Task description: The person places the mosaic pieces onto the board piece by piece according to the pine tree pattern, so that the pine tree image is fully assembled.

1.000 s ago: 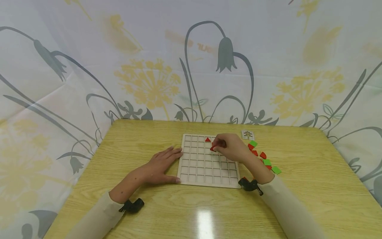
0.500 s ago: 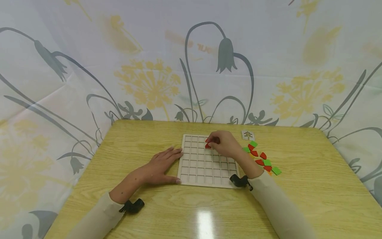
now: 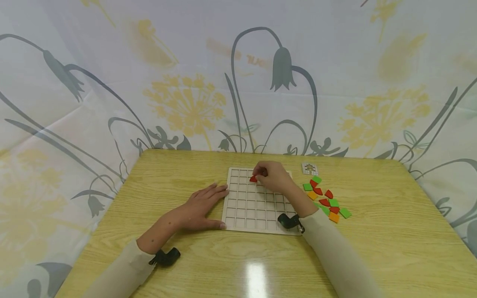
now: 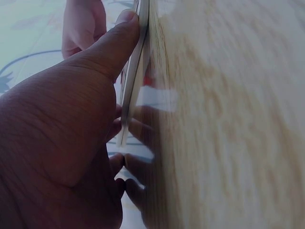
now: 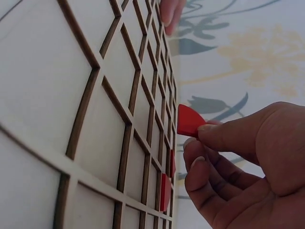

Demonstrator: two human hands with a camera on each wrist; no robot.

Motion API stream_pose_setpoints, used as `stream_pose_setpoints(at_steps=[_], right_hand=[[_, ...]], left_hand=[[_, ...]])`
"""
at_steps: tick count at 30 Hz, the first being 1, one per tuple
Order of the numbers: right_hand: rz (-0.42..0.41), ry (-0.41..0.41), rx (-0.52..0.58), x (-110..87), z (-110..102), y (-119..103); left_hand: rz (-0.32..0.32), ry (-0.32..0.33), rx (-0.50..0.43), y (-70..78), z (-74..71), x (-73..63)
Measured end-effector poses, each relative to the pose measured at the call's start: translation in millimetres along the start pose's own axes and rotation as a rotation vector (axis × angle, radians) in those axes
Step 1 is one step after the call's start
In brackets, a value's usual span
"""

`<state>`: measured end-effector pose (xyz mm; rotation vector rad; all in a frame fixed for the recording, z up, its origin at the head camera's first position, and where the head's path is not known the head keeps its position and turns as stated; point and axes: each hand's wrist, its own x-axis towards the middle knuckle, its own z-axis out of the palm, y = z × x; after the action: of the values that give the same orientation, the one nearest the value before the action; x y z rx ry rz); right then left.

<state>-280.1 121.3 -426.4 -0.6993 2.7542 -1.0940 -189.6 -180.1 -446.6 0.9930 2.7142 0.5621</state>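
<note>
My right hand (image 3: pixel 273 177) pinches a red quarter-circle tile (image 5: pixel 189 120) between thumb and fingers, over the upper part of a pale wooden grid board (image 3: pixel 242 215). In the right wrist view the tile stands out from the grid, while a red tile (image 5: pixel 165 192) and a smaller red piece (image 5: pixel 172 162) sit in cells nearby. The hand hides those two in the head view. Spread out on the table, my left hand (image 3: pixel 201 210) has its thumb and fingertips at the board's left edge.
Right of the board lie loose tiles: several green squares (image 3: pixel 345 213), red quarter-circles (image 3: pixel 328 194) and orange squares (image 3: pixel 334 217). Behind them is a small patterned card (image 3: pixel 309 168). A floral cloth (image 3: pixel 193 103) hangs behind the wooden table (image 3: pixel 223 265).
My right hand has moved left over the board with a red tile in its fingers, uncovering more loose tiles. The red triangle in the top row is now covered. My left hand stays put.
</note>
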Motion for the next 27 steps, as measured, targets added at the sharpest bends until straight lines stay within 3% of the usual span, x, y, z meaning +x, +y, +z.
stream_pose_setpoints(at_steps=[27], right_hand=[[-0.001,0.003,-0.073,8.5,9.9,1.1]], left_hand=[[-0.003,0.001,0.008,0.0,0.5,-0.5]])
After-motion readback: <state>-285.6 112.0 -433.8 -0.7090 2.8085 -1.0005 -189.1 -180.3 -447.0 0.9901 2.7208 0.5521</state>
